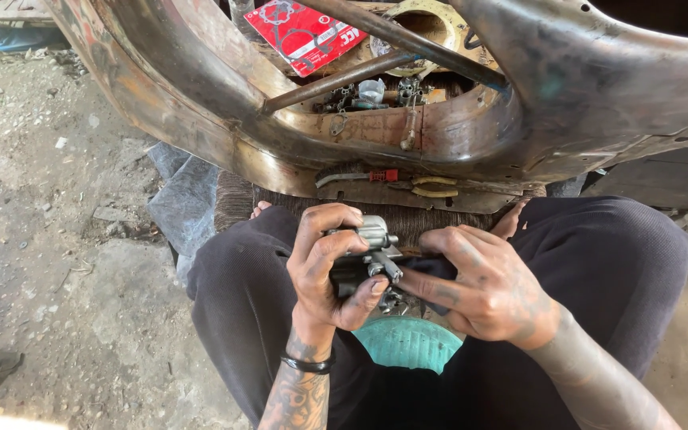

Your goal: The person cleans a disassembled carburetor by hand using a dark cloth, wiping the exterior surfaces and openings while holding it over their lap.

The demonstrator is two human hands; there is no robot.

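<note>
Where gripped by the left hand [330, 267] and right hand [483, 287], the small metal carburettor [369, 248] is largely hidden; its underside cannot be made out.

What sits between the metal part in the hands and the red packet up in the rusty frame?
In the head view, between the metal part and the red packet lie a red-handled tool, yellowish pieces and loose small hardware.

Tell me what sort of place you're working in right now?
Probably an outdoor, makeshift repair yard. The ground is bare dirt with stones, a rusty metal frame full of loose parts stands in front, and both the left hand and right hand hold a small greasy metal engine part.
</note>
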